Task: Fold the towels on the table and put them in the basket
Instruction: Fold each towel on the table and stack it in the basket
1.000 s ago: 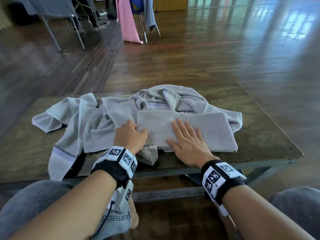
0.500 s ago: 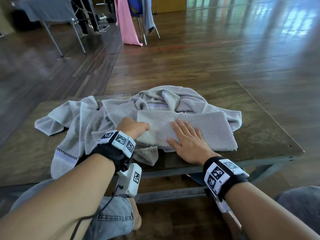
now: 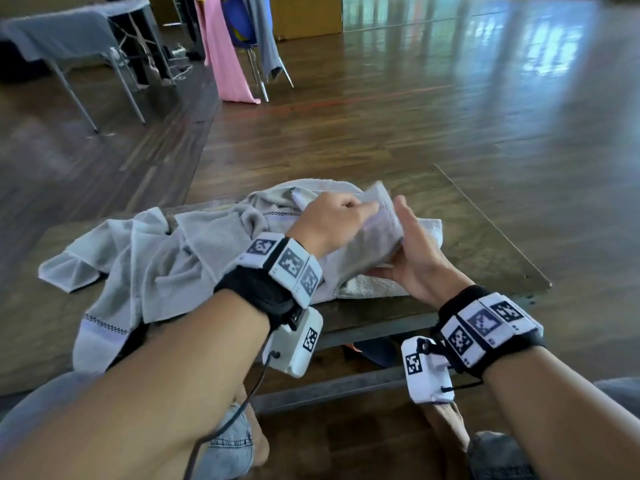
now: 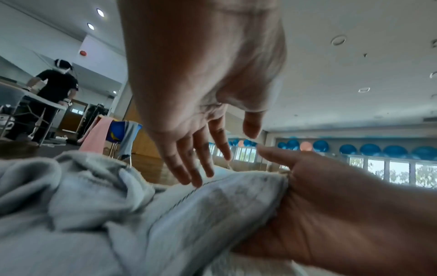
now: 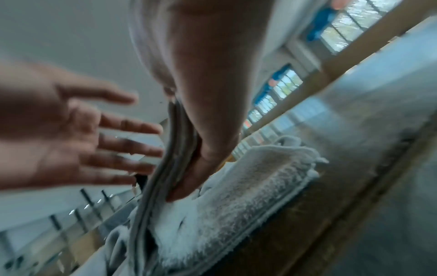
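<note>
On the low desk (image 3: 485, 244), seen from the head camera, a folded grey towel (image 3: 367, 247) is raised on edge between both hands above a heap of loose grey towels (image 3: 166, 258) that spreads to the left. The left hand (image 3: 325, 223) lies over the fold's left face, fingers reaching toward its top edge; motion blur hides whether they pinch it. The right hand (image 3: 412, 258) stands palm-in against the right face, fingers straight, thumb under the lower edge. Far back, a pink cloth (image 3: 225, 60) hangs from a chair.

From the left wrist, the left hand (image 4: 203, 89) hangs with relaxed, nearly straight fingers (image 4: 189, 168) whose tips just meet the towel's stitched edge (image 4: 212, 209). The right hand (image 4: 343, 205) cups the towel's right side. A person in black (image 4: 56, 87) stands at a far table.

From the right wrist, the right hand (image 5: 208, 93) presses flat on the stacked layers of the folded towel (image 5: 172, 153), while the left hand (image 5: 59, 130) is open, fingers spread, just beside it.
</note>
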The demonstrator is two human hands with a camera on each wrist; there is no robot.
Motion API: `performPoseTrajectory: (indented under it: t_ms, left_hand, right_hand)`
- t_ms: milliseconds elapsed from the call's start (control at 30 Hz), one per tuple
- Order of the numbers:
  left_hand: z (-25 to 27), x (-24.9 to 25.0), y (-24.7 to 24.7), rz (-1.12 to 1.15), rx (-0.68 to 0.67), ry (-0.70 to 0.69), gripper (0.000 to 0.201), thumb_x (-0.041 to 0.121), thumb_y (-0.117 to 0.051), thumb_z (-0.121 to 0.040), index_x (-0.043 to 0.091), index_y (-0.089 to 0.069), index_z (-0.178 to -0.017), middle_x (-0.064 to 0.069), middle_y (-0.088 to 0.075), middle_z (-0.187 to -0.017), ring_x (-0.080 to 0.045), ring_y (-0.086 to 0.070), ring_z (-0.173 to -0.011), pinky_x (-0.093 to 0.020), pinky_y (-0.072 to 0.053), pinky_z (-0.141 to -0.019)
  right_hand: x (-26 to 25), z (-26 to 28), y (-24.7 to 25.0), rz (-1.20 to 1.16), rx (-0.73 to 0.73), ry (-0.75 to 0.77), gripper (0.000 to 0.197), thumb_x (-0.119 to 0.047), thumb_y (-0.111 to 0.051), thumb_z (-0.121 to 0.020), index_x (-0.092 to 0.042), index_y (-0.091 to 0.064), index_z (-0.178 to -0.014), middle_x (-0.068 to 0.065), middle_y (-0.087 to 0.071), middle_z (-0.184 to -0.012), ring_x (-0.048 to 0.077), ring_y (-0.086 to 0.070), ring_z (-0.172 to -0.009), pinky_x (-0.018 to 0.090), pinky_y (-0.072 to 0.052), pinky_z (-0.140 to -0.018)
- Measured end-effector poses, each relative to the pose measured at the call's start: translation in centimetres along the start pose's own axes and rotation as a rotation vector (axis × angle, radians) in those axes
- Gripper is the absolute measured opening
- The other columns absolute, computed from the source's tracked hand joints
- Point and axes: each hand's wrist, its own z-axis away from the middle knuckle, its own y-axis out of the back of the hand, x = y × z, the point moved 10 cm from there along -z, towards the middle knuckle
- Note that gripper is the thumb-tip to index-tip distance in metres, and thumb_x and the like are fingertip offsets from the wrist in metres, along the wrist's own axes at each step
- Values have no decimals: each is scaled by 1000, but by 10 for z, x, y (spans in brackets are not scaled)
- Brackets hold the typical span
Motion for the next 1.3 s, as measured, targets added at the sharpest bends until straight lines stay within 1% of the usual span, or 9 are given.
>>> performPoseTrajectory:
  t_ms: [100, 200, 333, 600, 833, 1033, 1133, 1233, 1300]
  left_hand:
    - [2, -16, -26, -72, -27, 17, 21, 27, -61, -93, 7, -68, -94, 3, -60, -82, -11, -54, -76, -25, -44, -70]
    - [11, -34, -52, -218, -118, 12, 36, 31, -67, -90, 20, -64, -123, 1, -65, -114, -13, -56, -96, -24, -42, -81]
    - [16, -44, -80, -277, -208, -19, 51, 32, -72, -86, 22, -57, -134, -7, -58, -131, -20, -55, -113, -29, -44, -93]
    - [11, -47, -93, -412, -174, -37, 59, 51, -67, -83, 34, -50, -137, -2, -48, -139, -23, -45, -129, -45, -39, -109]
    - [6, -57, -100, -540, -201, 5, 75, 69, -67, -66, 45, -45, -134, 2, -41, -138, -24, -38, -131, -44, -33, -111]
    - [6, -57, -94, -565, -105, -24, 76, 61, -76, -63, 40, -47, -130, 0, -37, -134, -26, -30, -128, -41, -31, -106]
    - [9, -60, -94, -555, -118, -45, 75, 54, -77, -68, 43, -44, -134, 3, -30, -144, -25, -23, -136, -45, -27, -111]
    - [11, -65, -93, -574, -131, -26, 70, 54, -71, -75, 45, -41, -137, 5, -26, -154, -23, -18, -143, -49, -22, -115]
    - [12, -66, -90, -597, -113, -22, 64, 57, -67, -76, 44, -43, -135, 5, -29, -153, -23, -22, -143, -50, -23, -115]
  right_hand:
    - [5, 7, 27, 81, 128, -40, 29, -12, -57, -98, -3, -55, -126, 21, -72, -113, 22, -78, -80, 36, -61, -64]
    - [9, 12, 44, 195, 169, -43, 32, 5, -48, -93, -7, -61, -119, 15, -77, -105, 22, -78, -84, 35, -62, -63]
    - [7, 18, 61, 356, 254, -32, 32, 5, -49, -90, -14, -59, -114, 18, -70, -116, 32, -73, -102, 54, -61, -85]
    - [-2, 24, 69, 487, 266, 6, 76, 8, -47, -87, -25, -35, -154, 0, -62, -127, 17, -66, -107, 35, -61, -86]
    - [1, 21, 68, 499, 225, -24, 92, 7, -52, -87, -25, -11, -163, 6, -50, -152, 24, -55, -133, 48, -50, -107]
    - [3, 17, 64, 493, 165, -21, 83, 9, -47, -88, -20, -20, -160, 4, -41, -158, 25, -58, -128, 37, -55, -98]
    - [4, 13, 67, 551, 209, -28, 59, 3, -51, -87, -16, -41, -141, 12, -63, -131, 29, -66, -109, 39, -58, -86]
    - [-1, 11, 75, 559, 317, -3, 71, -4, -59, -87, -15, -29, -151, 6, -63, -122, 19, -67, -101, 41, -61, -85]
    - [-5, 12, 79, 572, 361, 27, 83, -3, -60, -88, -19, -18, -158, -2, -60, -120, 7, -62, -90, 27, -59, -69]
